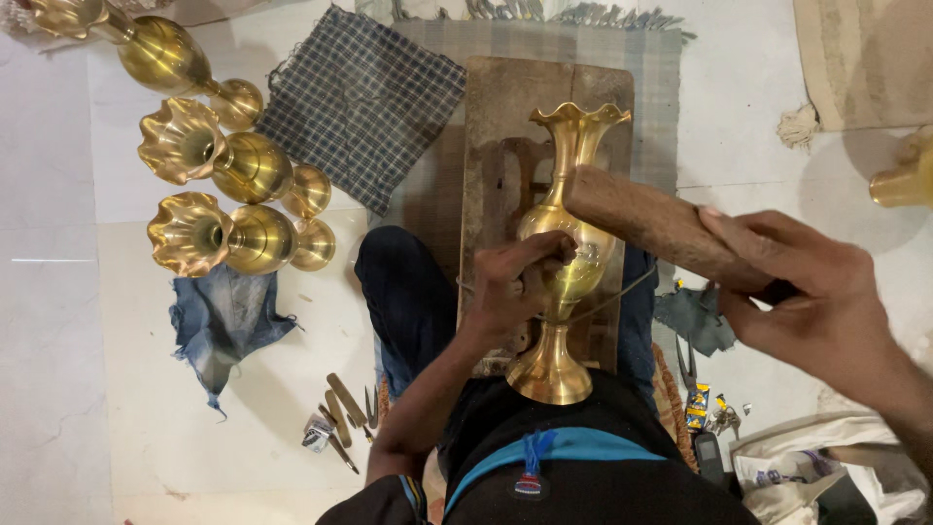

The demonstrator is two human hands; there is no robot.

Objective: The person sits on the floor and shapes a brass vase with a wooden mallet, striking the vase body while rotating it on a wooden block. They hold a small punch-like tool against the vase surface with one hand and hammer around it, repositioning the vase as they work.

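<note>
The person wears a black short-sleeved shirt (pixel 573 486) with a curved bright-blue band (pixel 554 449) across the chest — a small blue tassel (pixel 530 459) hangs from it — and dark navy-blue trousers (pixel 408 301); both forearms are bare.

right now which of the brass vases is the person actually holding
The brass vase lying along the wooden board over the lap, gripped at its belly by the left hand. The three other vases lie untouched on the floor at the left.
</note>
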